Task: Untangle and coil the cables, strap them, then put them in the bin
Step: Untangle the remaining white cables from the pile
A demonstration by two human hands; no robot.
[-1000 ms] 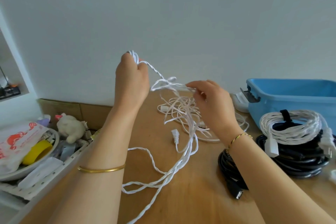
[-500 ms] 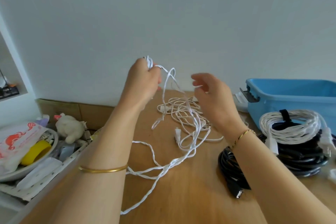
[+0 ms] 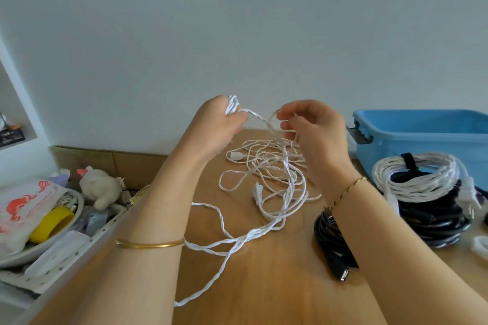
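- While most of the white cable [image 3: 264, 229] lies in a loose tangle on the wooden table [image 3: 264, 293], one stretch of it is lifted between the two hands, above the heap
- The left hand [image 3: 214, 126] has its fingers curled tight round a small bunch of gathered loops, whose tops poke out above the fist
- The right hand [image 3: 317, 134] pinches a single strand between thumb and fingertips, with the other fingers loosely bent; a short slack arc of cable joins the two hands
- From the hands the cable drops into the tangle, and a twisted double run trails on toward the near edge of the table
- The cable looks thin, light and very limp, a twisted pair with a ridged surface. It should give good purchase but snag on itself, so hard pulling would likely tighten any knot
- The best hold, I judge, is near a free end: a small white plug [image 3: 257, 190] lies in the heap, and feeding it back through the loops should loosen things
- The step in hand appears to be untangling while a coil is started in the left fist; strapping and binning are not yet done for this cable
- To the right, a white coil [image 3: 417, 177] with a dark strap [image 3: 408, 161] sits on a black coil [image 3: 435, 221], just in front of the blue bin [image 3: 422, 129]; another black cable [image 3: 332, 240] lies by the right wrist
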